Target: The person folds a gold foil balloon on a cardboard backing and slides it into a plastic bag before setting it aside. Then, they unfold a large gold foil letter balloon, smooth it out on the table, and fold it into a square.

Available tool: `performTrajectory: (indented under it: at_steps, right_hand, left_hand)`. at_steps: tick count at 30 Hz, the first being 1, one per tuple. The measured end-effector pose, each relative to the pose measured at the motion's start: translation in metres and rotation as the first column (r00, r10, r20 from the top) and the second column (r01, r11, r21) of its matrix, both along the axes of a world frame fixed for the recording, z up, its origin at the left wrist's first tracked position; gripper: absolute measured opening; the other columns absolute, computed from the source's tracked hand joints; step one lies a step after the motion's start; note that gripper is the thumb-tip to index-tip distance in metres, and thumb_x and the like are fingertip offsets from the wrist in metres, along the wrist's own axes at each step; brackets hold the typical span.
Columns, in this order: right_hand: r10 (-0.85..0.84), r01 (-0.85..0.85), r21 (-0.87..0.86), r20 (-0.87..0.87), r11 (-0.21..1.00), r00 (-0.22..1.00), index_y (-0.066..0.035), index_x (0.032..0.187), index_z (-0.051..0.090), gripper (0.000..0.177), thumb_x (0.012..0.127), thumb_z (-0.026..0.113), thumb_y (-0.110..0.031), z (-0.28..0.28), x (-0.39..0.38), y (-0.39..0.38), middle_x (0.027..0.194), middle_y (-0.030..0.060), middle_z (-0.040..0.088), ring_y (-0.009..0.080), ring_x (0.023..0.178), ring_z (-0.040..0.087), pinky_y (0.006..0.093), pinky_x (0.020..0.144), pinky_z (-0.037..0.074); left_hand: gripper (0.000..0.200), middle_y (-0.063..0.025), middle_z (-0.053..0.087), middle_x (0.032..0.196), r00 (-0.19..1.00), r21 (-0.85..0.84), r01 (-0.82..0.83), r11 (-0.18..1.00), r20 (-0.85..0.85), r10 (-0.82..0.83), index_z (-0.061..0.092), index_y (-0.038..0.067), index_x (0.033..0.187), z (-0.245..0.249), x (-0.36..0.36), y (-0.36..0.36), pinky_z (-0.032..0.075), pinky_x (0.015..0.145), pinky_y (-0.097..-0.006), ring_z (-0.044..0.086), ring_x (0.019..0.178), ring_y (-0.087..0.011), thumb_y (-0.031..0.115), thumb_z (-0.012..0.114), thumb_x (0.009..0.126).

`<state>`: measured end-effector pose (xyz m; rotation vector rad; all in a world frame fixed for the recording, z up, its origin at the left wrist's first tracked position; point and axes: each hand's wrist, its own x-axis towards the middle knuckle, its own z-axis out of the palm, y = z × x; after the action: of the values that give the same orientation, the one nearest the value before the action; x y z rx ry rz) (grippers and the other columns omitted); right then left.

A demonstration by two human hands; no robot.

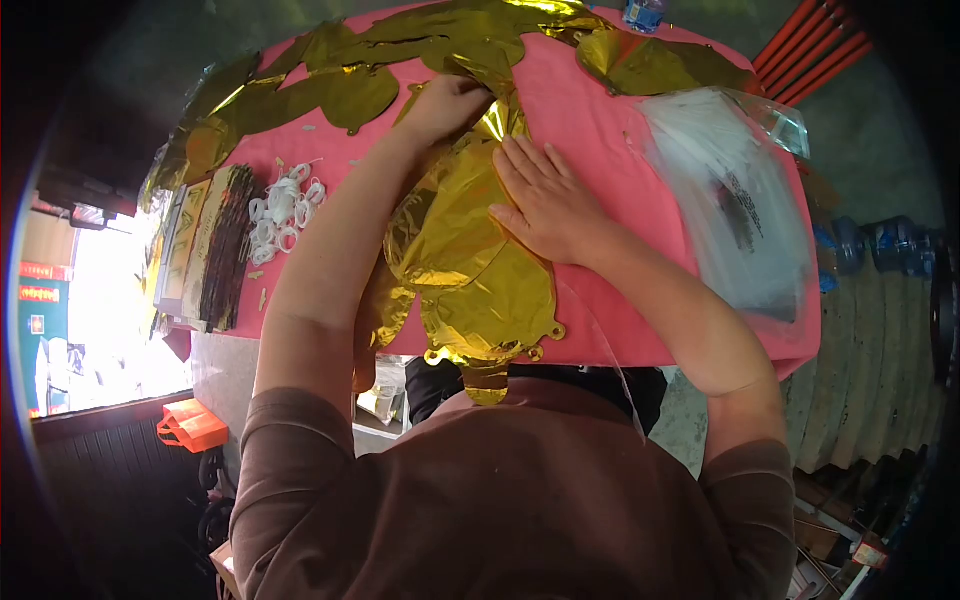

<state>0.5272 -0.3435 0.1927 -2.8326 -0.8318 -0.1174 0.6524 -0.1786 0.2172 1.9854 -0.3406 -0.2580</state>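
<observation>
Flat gold foil balloons (470,220) lie in a stack on the pink-covered table (610,210), their lower ends hanging over the near edge. At the far end of this stack, my left hand (445,108) is closed with its fingertips curled into the foil; the fold hides exactly what they pinch. Fingers out straight, my right hand (548,205) rests flat against the right side of the same foil. A thin clear strip (600,330) runs from near the stack down past the table edge.
More gold foil (360,95) stretches along the far edge. To the left are a white ribbon bundle (285,210) and stacked packets (210,245). Clear plastic sleeves (745,210) lie at right. A bottle (643,14) and red poles (810,50) are at the back.
</observation>
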Motion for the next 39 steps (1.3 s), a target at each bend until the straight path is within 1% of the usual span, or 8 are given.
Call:
performTrajectory:
  at_steps: [1,3,7,9,13,19,31,39]
  right_hand:
    - [0.000,0.000,-0.008,0.001,1.000,1.000,0.003,0.140,0.020,0.066,0.094,0.035,-0.042,0.001,-0.001,0.000,0.147,0.0193,0.018,0.0280,0.139,0.012,0.0421,0.112,0.009]
    - [-0.001,0.001,0.005,-0.002,1.000,1.000,0.003,0.140,0.020,0.067,0.093,0.035,-0.042,0.001,-0.001,0.001,0.147,0.0194,0.018,0.0282,0.139,0.013,0.0422,0.112,0.009]
    - [0.002,-0.003,0.020,0.026,1.000,1.000,0.003,0.139,0.022,0.067,0.093,0.036,-0.043,-0.001,-0.002,0.000,0.147,0.0195,0.020,0.0290,0.138,0.015,0.0424,0.112,0.009]
    - [0.003,-0.004,0.034,0.027,0.999,1.000,0.003,0.139,0.023,0.066,0.093,0.037,-0.043,-0.004,-0.001,-0.001,0.146,0.0197,0.021,0.0291,0.138,0.015,0.0425,0.112,0.010]
    - [0.007,-0.007,0.041,0.018,0.999,1.000,0.004,0.137,0.026,0.065,0.092,0.039,-0.041,0.002,-0.002,0.000,0.145,0.0205,0.022,0.0294,0.137,0.017,0.0428,0.112,0.010]
    - [0.022,-0.024,0.043,0.033,0.999,0.999,0.004,0.137,0.026,0.065,0.092,0.040,-0.041,0.001,-0.002,0.000,0.145,0.0210,0.023,0.0299,0.137,0.016,0.0431,0.112,0.010]
    - [0.324,-0.295,0.185,-0.155,0.937,0.933,0.004,0.134,0.033,0.059,0.092,0.043,-0.035,0.020,-0.004,-0.004,0.143,0.0204,0.028,0.0316,0.135,0.021,0.0421,0.112,0.013]
    - [0.143,-0.142,0.162,0.001,0.977,0.990,0.003,0.135,0.031,0.057,0.093,0.041,-0.034,0.002,0.009,0.000,0.144,0.0190,0.026,0.0293,0.136,0.020,0.0405,0.112,0.012]
  left_hand:
    - [0.021,-0.0087,0.064,0.077,1.000,0.004,0.001,1.000,0.005,-0.001,0.062,-0.003,0.091,-0.005,0.010,0.007,0.046,0.062,-0.0321,0.059,0.067,-0.0178,0.014,0.052,0.085]
    - [0.021,-0.0093,0.064,0.081,0.954,-0.548,-0.298,0.782,-0.175,0.241,0.062,-0.002,0.095,-0.027,0.046,0.025,0.047,0.068,-0.0263,0.059,0.073,-0.0166,0.012,0.050,0.085]
    - [0.032,-0.0057,0.063,0.084,0.821,-0.515,-0.426,0.744,0.126,0.557,0.051,-0.003,0.116,-0.021,0.064,0.045,0.043,0.055,-0.0226,0.052,0.059,-0.0088,0.008,0.045,0.086]
    - [0.031,-0.0089,0.064,0.094,0.679,0.028,-0.211,0.977,0.723,0.126,0.054,-0.001,0.114,-0.010,0.046,0.035,0.047,0.058,-0.0246,0.058,0.064,-0.0116,0.007,0.045,0.086]
    - [0.030,-0.0129,0.060,0.113,0.650,0.462,0.026,0.887,0.666,-0.366,0.059,0.005,0.113,-0.007,0.020,0.000,0.046,0.084,-0.0353,0.058,0.094,-0.0272,0.020,0.050,0.088]
    - [0.033,-0.0124,0.057,0.118,0.795,0.392,0.021,0.920,0.551,-0.253,0.059,0.005,0.113,-0.032,0.042,-0.007,0.036,0.098,-0.0370,0.047,0.112,-0.0297,0.026,0.050,0.090]
    - [0.038,-0.0070,0.056,0.118,0.738,0.341,0.015,0.940,0.631,-0.240,0.060,0.013,0.113,-0.041,0.043,-0.006,0.035,0.097,-0.0424,0.046,0.114,-0.0280,0.032,0.059,0.080]
    - [0.040,-0.0064,0.053,0.121,0.737,0.373,0.006,0.928,0.625,-0.256,0.058,0.015,0.116,-0.043,0.041,-0.006,0.034,0.097,-0.0446,0.045,0.115,-0.0278,0.034,0.058,0.080]
